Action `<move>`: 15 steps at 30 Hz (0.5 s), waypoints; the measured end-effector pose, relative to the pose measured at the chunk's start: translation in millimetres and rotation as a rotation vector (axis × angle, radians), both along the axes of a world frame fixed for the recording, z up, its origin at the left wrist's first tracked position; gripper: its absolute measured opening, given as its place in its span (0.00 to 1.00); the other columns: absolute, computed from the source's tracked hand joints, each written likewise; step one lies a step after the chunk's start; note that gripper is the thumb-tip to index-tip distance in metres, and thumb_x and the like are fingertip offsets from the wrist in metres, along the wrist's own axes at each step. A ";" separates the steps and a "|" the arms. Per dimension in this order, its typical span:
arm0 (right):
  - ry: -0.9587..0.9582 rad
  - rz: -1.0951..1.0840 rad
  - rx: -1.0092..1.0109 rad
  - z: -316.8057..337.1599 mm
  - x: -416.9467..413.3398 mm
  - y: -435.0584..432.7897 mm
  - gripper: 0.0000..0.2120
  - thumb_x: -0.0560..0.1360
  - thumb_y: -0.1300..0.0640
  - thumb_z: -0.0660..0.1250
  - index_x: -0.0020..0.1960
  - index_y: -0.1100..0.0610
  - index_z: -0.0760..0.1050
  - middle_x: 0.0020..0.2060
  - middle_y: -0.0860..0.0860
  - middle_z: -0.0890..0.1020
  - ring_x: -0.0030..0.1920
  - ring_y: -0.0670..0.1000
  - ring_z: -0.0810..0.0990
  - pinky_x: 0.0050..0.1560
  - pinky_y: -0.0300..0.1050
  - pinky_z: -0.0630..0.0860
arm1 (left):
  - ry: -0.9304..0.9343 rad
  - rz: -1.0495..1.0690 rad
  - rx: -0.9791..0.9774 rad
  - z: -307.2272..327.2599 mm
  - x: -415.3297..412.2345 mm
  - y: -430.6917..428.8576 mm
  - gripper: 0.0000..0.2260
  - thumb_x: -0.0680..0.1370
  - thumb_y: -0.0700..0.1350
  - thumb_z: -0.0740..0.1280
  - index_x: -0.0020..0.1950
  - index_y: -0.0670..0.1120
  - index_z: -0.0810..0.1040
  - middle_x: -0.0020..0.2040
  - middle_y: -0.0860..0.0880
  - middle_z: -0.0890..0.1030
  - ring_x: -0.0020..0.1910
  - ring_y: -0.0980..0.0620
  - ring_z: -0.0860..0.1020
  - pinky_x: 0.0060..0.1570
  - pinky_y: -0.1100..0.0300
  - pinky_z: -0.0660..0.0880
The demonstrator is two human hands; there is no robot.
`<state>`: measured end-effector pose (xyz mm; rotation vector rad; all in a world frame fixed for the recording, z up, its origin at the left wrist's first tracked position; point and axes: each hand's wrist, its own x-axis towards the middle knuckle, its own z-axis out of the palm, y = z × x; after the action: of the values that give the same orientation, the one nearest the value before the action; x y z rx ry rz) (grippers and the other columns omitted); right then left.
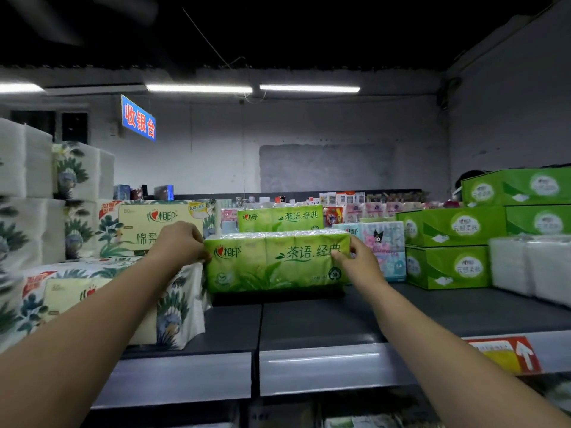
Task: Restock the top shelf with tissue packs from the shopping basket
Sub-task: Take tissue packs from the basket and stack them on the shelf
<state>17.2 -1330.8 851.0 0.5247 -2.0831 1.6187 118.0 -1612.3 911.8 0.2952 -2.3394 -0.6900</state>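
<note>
The left hand's (179, 242) fingertips disappear behind the left end of the green tissue pack (276, 261), and the right hand's (358, 261) fingers wrap out of sight behind its right end, with only the thumb showing on the front face. Both hands grasp the pack, one at each end. It stands upright on its long edge at the middle of the top shelf (324, 319), well back from the front lip. Deep shadow beneath it hides whether its base touches the board.

A second green pack (279, 218) stands right behind it, its lower half covered. The goods on the far counter are too small to identify, and the lower shelf is dark and cut off by the frame.

Floral tissue packs (108, 301) crowd the left side (the stack runs off the frame edge), just beside the held pack's left end. A pastel cartoon pack (383, 242) sits behind the right hand. Farther right are stacked green boxes (448, 267) and white packs (531, 264). A red and yellow label (503, 355) is on the shelf's front edge, and a blue sign (138, 122) hangs above.
</note>
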 end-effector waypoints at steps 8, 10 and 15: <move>-0.038 -0.063 0.100 -2.9 -3.0 -0.7 0.24 0.77 0.57 0.65 0.71 0.58 0.65 0.62 0.54 0.75 0.64 0.56 0.73 0.65 0.52 0.69 | 0.010 0.005 -0.089 -0.7 2.6 1.8 0.09 0.67 0.36 0.76 0.36 0.46 0.78 0.36 0.47 0.79 0.35 0.52 0.75 0.38 0.61 0.71; -0.047 -0.077 0.132 -3.0 -3.4 -0.6 0.21 0.77 0.57 0.65 0.68 0.59 0.67 0.57 0.53 0.76 0.61 0.55 0.74 0.60 0.48 0.70 | -0.001 0.005 -0.085 -1.1 1.8 1.4 0.08 0.67 0.36 0.76 0.35 0.45 0.79 0.38 0.45 0.81 0.36 0.50 0.77 0.40 0.61 0.72; -0.113 -0.092 0.241 -5.6 -5.3 -0.6 0.16 0.77 0.58 0.66 0.62 0.59 0.68 0.50 0.53 0.75 0.50 0.52 0.74 0.50 0.43 0.68 | -0.026 0.031 -0.086 -1.1 -2.0 1.8 0.02 0.69 0.38 0.75 0.39 0.41 0.84 0.39 0.43 0.82 0.41 0.45 0.78 0.45 0.56 0.76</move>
<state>11.9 -1331.4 845.4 0.4163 -2.3664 1.3834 116.0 -1610.5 910.7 0.3028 -2.3772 -0.5729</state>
